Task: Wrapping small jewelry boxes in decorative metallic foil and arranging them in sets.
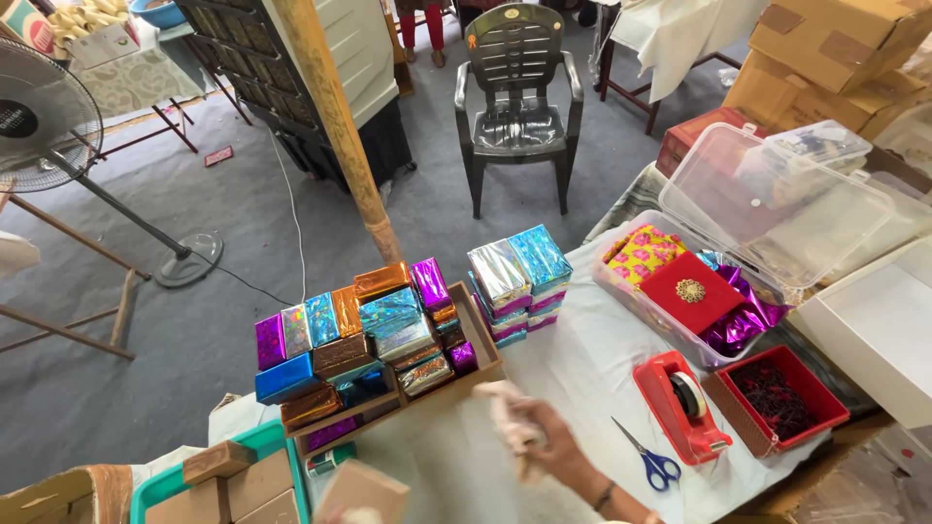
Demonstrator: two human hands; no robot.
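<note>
My right hand (532, 435) reaches in from the lower right over the white tablecloth (582, 369), close to the near corner of a wooden tray (487, 361). It is blurred, so I cannot tell if it holds anything. The tray is packed with shiny foil-wrapped boxes (388, 320) in purple, blue, orange and silver. At the bottom edge my left hand (355, 516), barely visible, holds a plain brown cardboard box (365, 489). A small stack of wrapped boxes (515, 277) stands just right of the tray.
A red tape dispenser (680, 403), blue-handled scissors (652, 462) and a red basket (777, 398) lie to the right. Behind them an open clear bin (621, 281) holds wrapping sheets and a red box (691, 291). A teal crate (155, 490) of brown boxes sits bottom left. Beyond the table stand a chair (519, 87), a fan (39, 116) and a post (340, 126).
</note>
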